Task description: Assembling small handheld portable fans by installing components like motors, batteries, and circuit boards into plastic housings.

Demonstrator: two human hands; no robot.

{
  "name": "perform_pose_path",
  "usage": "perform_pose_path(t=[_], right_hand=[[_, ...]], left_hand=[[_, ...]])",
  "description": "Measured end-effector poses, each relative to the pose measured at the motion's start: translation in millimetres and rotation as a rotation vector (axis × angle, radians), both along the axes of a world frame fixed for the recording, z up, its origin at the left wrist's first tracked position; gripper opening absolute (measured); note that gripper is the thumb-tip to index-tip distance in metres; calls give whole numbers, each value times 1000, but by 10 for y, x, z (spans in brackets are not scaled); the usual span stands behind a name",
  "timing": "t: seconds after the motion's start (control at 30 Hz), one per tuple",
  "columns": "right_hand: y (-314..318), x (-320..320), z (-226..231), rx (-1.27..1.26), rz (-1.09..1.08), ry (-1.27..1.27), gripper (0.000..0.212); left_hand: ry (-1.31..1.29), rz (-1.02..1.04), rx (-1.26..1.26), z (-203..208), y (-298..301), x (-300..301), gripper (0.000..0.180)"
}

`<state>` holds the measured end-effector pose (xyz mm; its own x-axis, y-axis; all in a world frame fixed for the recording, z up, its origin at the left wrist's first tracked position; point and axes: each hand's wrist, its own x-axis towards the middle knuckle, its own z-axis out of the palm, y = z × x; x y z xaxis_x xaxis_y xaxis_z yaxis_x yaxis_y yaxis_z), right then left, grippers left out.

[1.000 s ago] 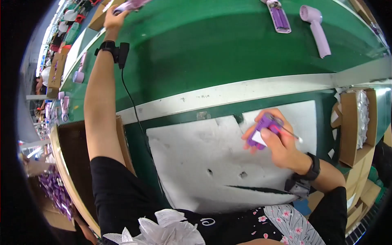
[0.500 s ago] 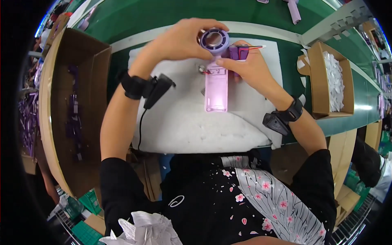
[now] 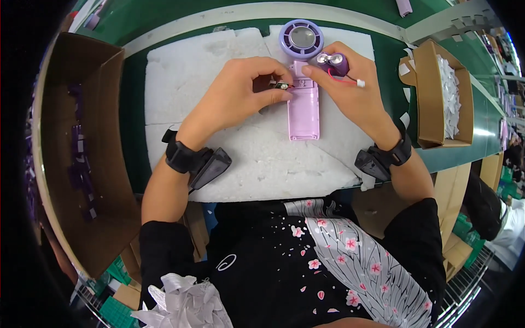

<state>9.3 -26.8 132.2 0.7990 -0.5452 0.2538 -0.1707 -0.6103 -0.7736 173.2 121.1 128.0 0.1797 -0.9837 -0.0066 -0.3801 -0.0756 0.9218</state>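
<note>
A lilac handheld fan lies on a white foam pad (image 3: pixel 246 164), its round purple head (image 3: pixel 302 39) at the far end. Its pink handle shell (image 3: pixel 303 117) is open, showing the hollow inside. Left of the shell's upper part, my left hand (image 3: pixel 235 95) closes finger and thumb around a small green circuit board (image 3: pixel 281 86) with thin red wires. My right hand (image 3: pixel 355 82) grips a purple battery pack (image 3: pixel 334 61) with silver ends, red and black wires and a white plug (image 3: pixel 360 83). Its thumb rests by the fan's neck.
To the left stands a deep cardboard box (image 3: pixel 106 136) holding several purple battery packs. A smaller cardboard box (image 3: pixel 429 104) full of white pieces is at the right. Beyond the pad, a pale rail (image 3: pixel 229 16) crosses the green table.
My left hand has let go of the fan head and come down to the circuit board. The battery pack has turned, its silver ends now showing. The fan lies slightly further right in view.
</note>
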Motion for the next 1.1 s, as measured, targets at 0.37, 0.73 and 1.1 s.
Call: perform_pose_path(t=[0.37, 0.73, 1.1], right_hand=[[125, -55, 34, -387, 315, -177, 22], [290, -8, 41, -336, 181, -96, 22], [297, -43, 62, -176, 179, -20, 21]], left_hand=[[80, 5, 1, 40, 54, -66, 20], [200, -12, 65, 106, 103, -16, 30], [184, -2, 64, 122, 121, -23, 36]])
